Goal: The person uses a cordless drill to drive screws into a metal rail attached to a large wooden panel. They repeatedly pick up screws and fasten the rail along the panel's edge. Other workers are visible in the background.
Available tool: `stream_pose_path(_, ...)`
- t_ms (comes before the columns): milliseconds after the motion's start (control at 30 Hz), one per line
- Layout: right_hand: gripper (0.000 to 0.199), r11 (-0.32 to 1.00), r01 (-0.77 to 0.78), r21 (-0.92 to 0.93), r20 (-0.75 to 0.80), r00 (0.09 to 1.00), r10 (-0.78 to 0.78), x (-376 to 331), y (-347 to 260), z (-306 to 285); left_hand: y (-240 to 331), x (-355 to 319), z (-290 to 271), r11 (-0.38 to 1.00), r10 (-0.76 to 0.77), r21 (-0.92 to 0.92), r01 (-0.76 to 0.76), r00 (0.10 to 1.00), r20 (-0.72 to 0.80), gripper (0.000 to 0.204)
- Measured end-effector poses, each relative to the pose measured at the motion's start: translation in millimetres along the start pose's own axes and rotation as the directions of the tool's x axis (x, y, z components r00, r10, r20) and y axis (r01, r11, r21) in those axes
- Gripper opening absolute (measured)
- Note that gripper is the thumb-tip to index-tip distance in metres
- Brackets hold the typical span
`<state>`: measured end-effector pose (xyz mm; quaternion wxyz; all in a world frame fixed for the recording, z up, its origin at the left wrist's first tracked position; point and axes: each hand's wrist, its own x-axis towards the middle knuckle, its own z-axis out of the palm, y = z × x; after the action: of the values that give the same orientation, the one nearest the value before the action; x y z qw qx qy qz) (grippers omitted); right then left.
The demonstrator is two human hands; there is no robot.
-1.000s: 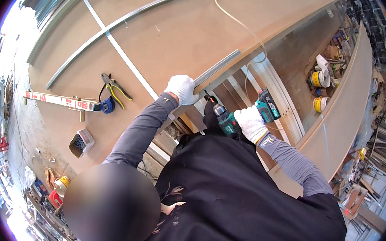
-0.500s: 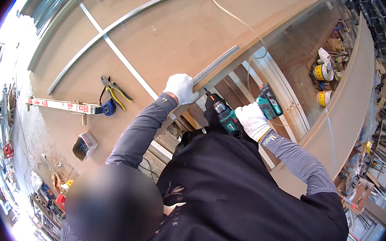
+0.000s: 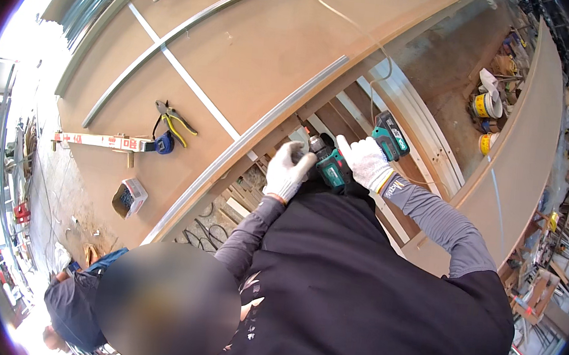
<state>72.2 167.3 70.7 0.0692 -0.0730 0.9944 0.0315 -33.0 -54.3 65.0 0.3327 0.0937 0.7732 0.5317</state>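
Observation:
My right hand (image 3: 371, 165), in a white knit glove, is wrapped round the grip of a teal and black cordless drill (image 3: 331, 170). The drill's battery (image 3: 391, 137) sticks out beyond that hand, and its chuck points up and left. Close beside the chuck is my gloved left hand (image 3: 288, 171), its fingers curled toward the thumb; whatever they hold, if anything, is too small to make out. Just past my left hand, a long metal strip (image 3: 254, 138) lies along the near edge of the brown board tabletop (image 3: 239, 72).
Pliers with yellow handles (image 3: 180, 122), a blue tape measure (image 3: 164, 142) and an open box of screws (image 3: 129, 199) lie on the board. A curved metal strip (image 3: 197, 18) crosses a pale one. Buckets (image 3: 485, 106) stand right. A person's dark sleeve (image 3: 73, 311) shows lower left.
My left hand has come off the board's edge and moved down and right to the drill's chuck. The drill stays in my right hand. A person's sleeve has appeared at lower left.

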Motion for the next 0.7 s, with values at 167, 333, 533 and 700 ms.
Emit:
stream_pose_path(167, 0.055, 0.999, -0.003, 0.049, -0.052, 0.999, 0.005, -1, 0, 11, -48, 20, 41, 0.761, -0.164, -0.504, 0.409, 0.873, 0.46, 0.065)
stream_pose_path(333, 0.069, 0.995, 0.003, 0.096, -0.054, 0.999, 0.003, -2, 6, 19, -61, 24, 64, 0.586, -0.152, -0.64, 0.496, 0.844, 0.515, 0.046)
stream_pose_path(533, 0.075, 0.986, 0.004, 0.166, -0.023, 1.0, 0.0, 0, 12, 30, -72, 29, 78, 0.554, -0.151, -0.687, 0.471, 0.868, 0.473, 0.049)
stream_pose_path(700, 0.073, 0.977, 0.015, 0.211, -0.032, 0.999, -0.009, -2, 9, 32, -71, 29, 78, 0.595, -0.157, -0.673, 0.439, 0.885, 0.438, 0.051)
